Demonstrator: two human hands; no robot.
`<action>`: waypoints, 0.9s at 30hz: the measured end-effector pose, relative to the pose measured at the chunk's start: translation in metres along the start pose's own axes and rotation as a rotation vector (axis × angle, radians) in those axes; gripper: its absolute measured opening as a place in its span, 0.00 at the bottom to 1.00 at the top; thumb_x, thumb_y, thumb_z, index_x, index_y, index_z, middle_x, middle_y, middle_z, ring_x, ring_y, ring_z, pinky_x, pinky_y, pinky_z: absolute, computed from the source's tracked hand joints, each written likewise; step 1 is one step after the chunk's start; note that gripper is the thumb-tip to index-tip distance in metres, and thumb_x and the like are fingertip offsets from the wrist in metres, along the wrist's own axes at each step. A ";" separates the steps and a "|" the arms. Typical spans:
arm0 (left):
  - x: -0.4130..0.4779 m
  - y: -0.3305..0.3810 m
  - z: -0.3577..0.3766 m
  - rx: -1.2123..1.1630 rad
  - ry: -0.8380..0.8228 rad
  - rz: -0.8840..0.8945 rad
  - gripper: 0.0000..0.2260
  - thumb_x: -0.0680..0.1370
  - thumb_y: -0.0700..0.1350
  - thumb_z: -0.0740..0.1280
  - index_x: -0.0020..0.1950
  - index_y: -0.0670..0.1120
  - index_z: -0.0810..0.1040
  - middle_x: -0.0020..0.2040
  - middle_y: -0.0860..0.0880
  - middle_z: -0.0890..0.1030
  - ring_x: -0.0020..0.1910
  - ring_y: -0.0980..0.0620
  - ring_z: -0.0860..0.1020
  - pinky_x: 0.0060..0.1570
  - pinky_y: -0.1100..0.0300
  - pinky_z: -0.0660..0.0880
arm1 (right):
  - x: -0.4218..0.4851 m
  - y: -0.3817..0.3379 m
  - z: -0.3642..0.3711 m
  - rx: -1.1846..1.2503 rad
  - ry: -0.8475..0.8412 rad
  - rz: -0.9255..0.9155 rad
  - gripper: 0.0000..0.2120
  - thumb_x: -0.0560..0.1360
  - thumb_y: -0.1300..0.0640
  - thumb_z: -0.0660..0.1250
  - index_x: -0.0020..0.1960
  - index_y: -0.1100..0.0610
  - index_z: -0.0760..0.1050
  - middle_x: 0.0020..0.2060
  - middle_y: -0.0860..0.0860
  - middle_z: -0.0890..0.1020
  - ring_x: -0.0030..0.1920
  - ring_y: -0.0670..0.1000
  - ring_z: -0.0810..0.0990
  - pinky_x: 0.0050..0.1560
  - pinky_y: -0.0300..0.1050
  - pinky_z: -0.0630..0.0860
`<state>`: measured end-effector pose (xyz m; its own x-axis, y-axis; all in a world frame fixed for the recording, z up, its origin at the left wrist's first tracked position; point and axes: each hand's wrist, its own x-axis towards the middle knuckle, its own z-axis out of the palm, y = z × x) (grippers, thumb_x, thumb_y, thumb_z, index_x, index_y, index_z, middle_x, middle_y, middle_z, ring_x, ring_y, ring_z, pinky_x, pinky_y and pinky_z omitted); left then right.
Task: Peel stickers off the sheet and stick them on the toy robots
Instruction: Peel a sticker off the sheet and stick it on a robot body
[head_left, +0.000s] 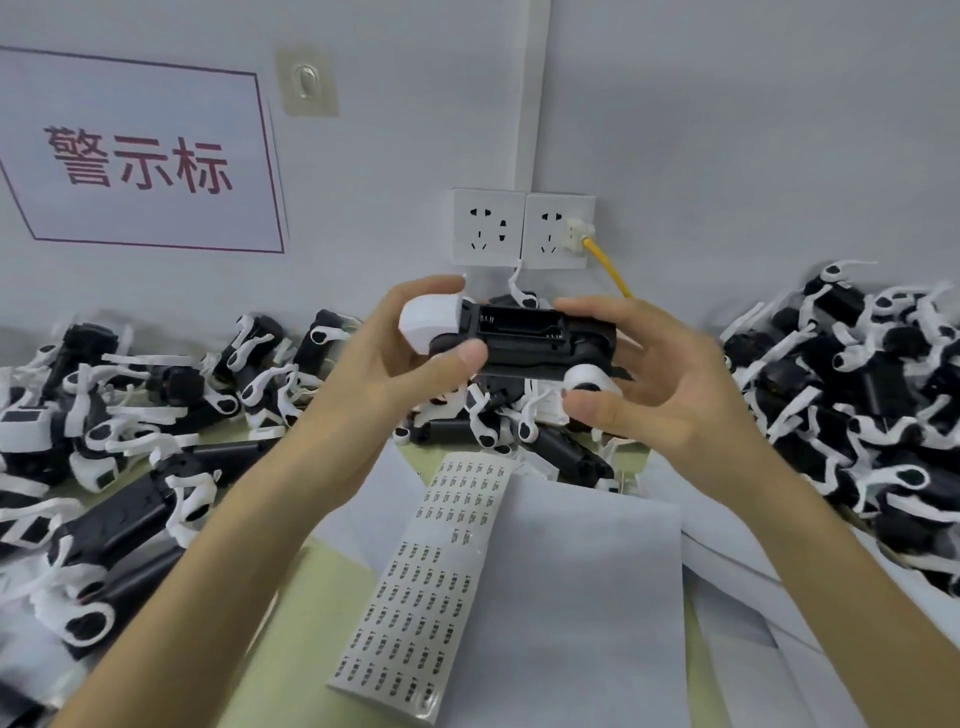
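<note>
Robot (519, 338): held in the air above the tabletop (291, 597), between both hands and clear of the piles (130, 415) of other robots on either side.
Left hand (395, 374): the fingers (431, 288) curl over the white head end, with the thumb pressing from below.
Right hand (675, 384): the fingers wrap the black rear end, and the thumb rests by a white round joint.
Robot axis: it runs left to right across our view. The head points left, and a recessed bay in the black body faces us.
Sheet (431, 582): it lies flat on the tabletop between the forearms, partly over white paper (587, 597).
Sheet axis: it runs away from us, with the far end tilted slightly right and ending just beneath the robot.
Key relation: the sheet lies below the hands and nearer to us. We judge the left hand closer to its far end.
Sticker on a fingertip: we cannot tell.
Next move: we judge that one hand must release the robot and reach down to the sheet.
</note>
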<state>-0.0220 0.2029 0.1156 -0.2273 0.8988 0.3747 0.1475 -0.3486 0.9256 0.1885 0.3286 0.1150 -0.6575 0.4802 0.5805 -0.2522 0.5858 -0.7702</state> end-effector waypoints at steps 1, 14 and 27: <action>0.000 0.000 -0.001 -0.022 -0.042 0.021 0.29 0.71 0.48 0.77 0.71 0.56 0.73 0.55 0.53 0.85 0.54 0.54 0.83 0.53 0.64 0.78 | 0.003 -0.004 -0.001 0.009 -0.036 0.015 0.27 0.70 0.58 0.78 0.67 0.52 0.76 0.60 0.48 0.83 0.63 0.55 0.82 0.57 0.48 0.82; 0.008 -0.003 -0.013 -0.014 0.220 0.143 0.19 0.67 0.54 0.75 0.54 0.55 0.75 0.46 0.49 0.81 0.41 0.51 0.80 0.39 0.60 0.77 | 0.040 -0.029 0.029 -0.011 -0.205 0.059 0.25 0.71 0.62 0.70 0.67 0.53 0.79 0.61 0.50 0.83 0.62 0.52 0.82 0.64 0.52 0.79; 0.001 0.000 0.004 -0.078 0.102 -0.059 0.26 0.73 0.62 0.72 0.57 0.43 0.73 0.41 0.45 0.75 0.36 0.50 0.74 0.34 0.55 0.69 | 0.031 -0.029 0.034 -0.176 -0.290 0.036 0.32 0.68 0.67 0.64 0.67 0.44 0.77 0.66 0.42 0.80 0.70 0.45 0.75 0.68 0.41 0.73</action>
<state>-0.0188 0.2045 0.1154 -0.3305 0.8881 0.3193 0.0570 -0.3189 0.9461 0.1519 0.3043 0.1463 -0.8449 0.3118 0.4348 -0.1152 0.6876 -0.7169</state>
